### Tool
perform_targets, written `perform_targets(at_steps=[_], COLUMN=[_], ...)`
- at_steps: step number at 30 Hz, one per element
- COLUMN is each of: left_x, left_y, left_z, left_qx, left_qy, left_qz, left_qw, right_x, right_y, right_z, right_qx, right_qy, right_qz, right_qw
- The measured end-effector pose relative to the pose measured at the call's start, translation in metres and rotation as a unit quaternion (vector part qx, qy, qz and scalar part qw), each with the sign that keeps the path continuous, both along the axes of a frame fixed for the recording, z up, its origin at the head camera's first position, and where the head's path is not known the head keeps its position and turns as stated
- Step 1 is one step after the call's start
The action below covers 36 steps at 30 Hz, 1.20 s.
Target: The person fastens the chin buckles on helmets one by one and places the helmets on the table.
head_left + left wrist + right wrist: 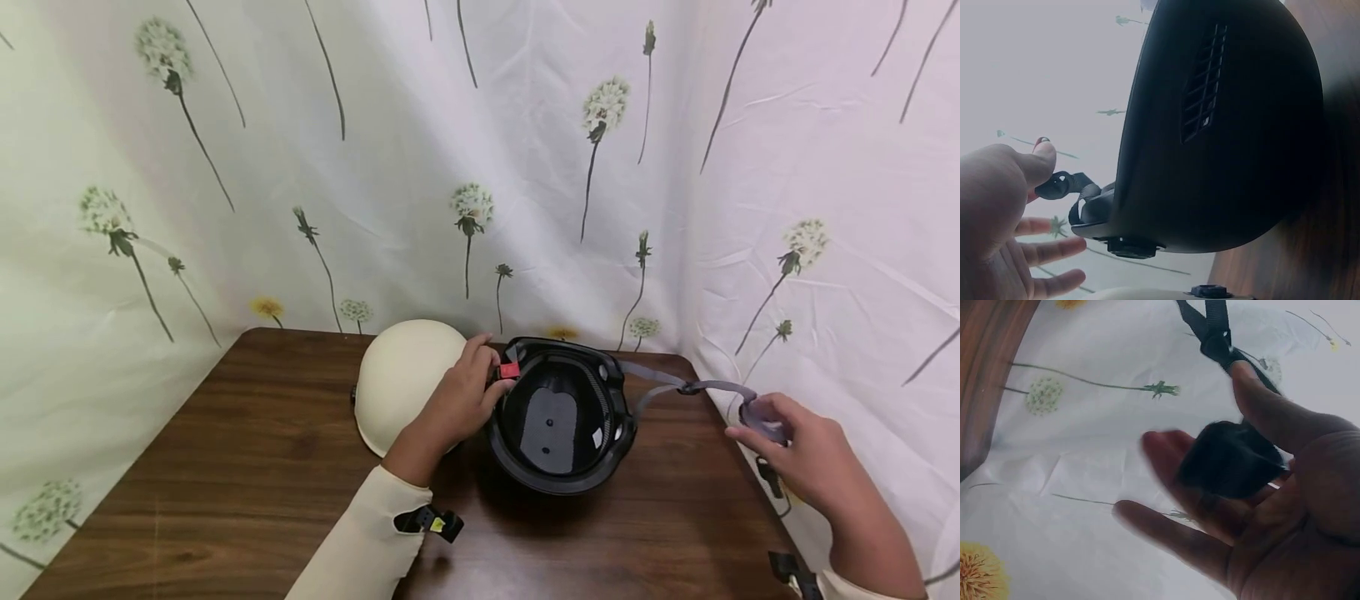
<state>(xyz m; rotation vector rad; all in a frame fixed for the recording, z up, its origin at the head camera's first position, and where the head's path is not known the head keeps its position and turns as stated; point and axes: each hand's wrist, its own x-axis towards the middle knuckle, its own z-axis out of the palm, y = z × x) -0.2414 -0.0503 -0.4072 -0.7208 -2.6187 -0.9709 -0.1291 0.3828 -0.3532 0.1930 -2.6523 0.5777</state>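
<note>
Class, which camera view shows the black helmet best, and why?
The head view: nearly the whole black helmet shows, open inside included. The left wrist view gives its cropped outer side and a vent grille. The right wrist view has only its straps and a dark, blurred piece on them.

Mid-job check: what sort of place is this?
Probably an improvised indoor workspace: white dandelion-print fabric hangs behind and beside a dark brown wood-grain table, on which an upturned, round, black, hard-shelled helmet rests.

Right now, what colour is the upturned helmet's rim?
Black; the upturned helmet's rim shows best in the head view.
</note>
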Motion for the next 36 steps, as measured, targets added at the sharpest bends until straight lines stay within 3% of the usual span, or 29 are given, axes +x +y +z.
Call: perform_targets(at_steps=[4,10,14,19,23,29,32,36], left_x=[0.001,0.001,0.001,0.002,0.003,0.004,0.004,0.005], left_y=[-0.001,0.000,0.001,0.002,0.003,0.005,0.005,0.005], left_z=[0.000,-0.001,0.000,0.002,0.003,0.003,0.002,0.000], left_qx=[0.003,0.005,0.001,0.002,0.003,0.003,0.007,0.020], left_qy=[0.004,0.003,0.000,0.004,-0.002,-0.001,-0.008,-0.014], left_qz=[0.001,0.002,0.004,-0.002,-0.005,-0.007,-0.005,-0.014], left_qw=[1.0000,1.0000,1.0000,1.0000,1.0000,1.0000,0.9999,0.9996], right_x=[0.003,0.003,0.005,0.005,0.003,-0.007,-0.016,-0.027], right_y=[-0.004,-0.003,-0.004,-0.004,-0.010,-0.025,-0.033,-0.043], right_z=[0.001,0.000,-0.001,-0.004,-0.005,-0.006,-0.009,-0.011], right_qx=[-0.025,0.009,-0.008,-0.078,-0.155,-0.245,-0.286,-0.313], right_qy=[-0.030,-0.045,-0.067,-0.084,-0.091,-0.033,-0.023,-0.060], right_qz=[0.015,0.012,0.042,0.108,0.167,0.228,0.279,0.358], right_qw=[0.999,0.999,0.997,0.987,0.969,0.942,0.916,0.878])
